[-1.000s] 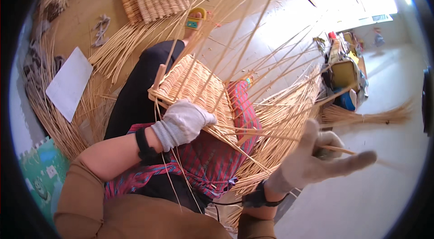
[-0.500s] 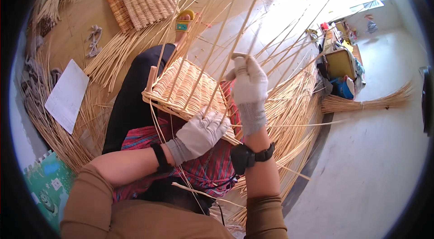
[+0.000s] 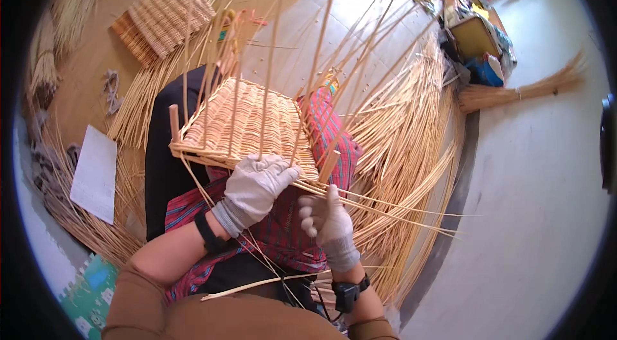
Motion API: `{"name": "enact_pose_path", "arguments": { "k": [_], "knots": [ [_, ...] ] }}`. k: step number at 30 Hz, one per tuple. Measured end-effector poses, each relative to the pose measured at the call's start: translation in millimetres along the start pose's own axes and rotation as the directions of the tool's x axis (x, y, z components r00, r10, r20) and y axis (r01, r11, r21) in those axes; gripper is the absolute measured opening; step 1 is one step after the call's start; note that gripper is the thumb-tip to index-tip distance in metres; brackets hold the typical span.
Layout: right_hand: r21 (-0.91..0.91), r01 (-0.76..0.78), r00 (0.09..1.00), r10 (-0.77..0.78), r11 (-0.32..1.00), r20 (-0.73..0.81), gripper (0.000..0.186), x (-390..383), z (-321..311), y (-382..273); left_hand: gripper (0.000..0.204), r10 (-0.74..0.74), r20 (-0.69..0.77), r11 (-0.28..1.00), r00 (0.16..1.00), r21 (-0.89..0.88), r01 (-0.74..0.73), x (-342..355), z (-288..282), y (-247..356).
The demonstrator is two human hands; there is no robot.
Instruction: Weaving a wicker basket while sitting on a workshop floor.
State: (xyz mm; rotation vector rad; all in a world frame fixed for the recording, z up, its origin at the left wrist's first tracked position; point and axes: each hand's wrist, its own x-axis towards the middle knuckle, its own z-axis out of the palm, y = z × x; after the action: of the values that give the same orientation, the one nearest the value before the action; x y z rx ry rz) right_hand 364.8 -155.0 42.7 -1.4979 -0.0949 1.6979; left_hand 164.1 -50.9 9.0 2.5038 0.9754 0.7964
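Weaving the wicker basket (image 3: 247, 125) rim: left hand (image 3: 257, 186) clamps the edge, right hand (image 3: 329, 221) pinches a weaver (threading it next needs tension).

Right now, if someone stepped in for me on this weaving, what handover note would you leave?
Left hand, gloved, grips the near edge of the woven panel on the lap.
Right hand, gloved, sits just under that edge, fingers among the loose stakes.
Done: the flat panel is woven tight.
Left: the long stakes stick out unwoven, up and to the right.
Spare willow rods lie on the floor; a finished mat lies beyond.
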Motion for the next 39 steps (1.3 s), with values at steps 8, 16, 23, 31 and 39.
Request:
{"name": "enact_pose_path", "arguments": {
  "k": [8,16,23,31,39],
  "knots": [
    [-0.239,0.685,0.667,-0.724,0.689,-0.176,0.033,6.5,10.9,-19.2,0.045,0.022,0.006,0.987,1.0,0.157,-0.022,-6.3,2.9,0.4],
    [-0.511,0.715,0.688,-0.612,0.477,0.39,0.062,53.6,36.1,-98.1,0.073,0.012,0.123,0.956,0.992,0.291,-0.047,-2.9,7.9,-1.7],
    [-0.842,0.527,0.219,-0.938,-0.12,0.271,0.083,72.4,48.2,-73.4,0.076,0.041,0.082,0.931,0.996,0.36,-0.068,-1.6,10.1,5.9],
    [-0.416,0.854,0.438,-0.862,0.311,0.256,0.11,50.8,53.8,-85.8,0.061,-0.028,0.094,0.962,0.995,0.273,0.002,23.3,-5.5,2.1],
    [-0.834,0.497,0.463,-0.741,-0.237,0.486,0.115,16.8,36.1,-80.6,0.06,-0.017,-0.008,0.87,1.0,0.493,0.019,28.1,-16.2,29.4]
  ]
}}
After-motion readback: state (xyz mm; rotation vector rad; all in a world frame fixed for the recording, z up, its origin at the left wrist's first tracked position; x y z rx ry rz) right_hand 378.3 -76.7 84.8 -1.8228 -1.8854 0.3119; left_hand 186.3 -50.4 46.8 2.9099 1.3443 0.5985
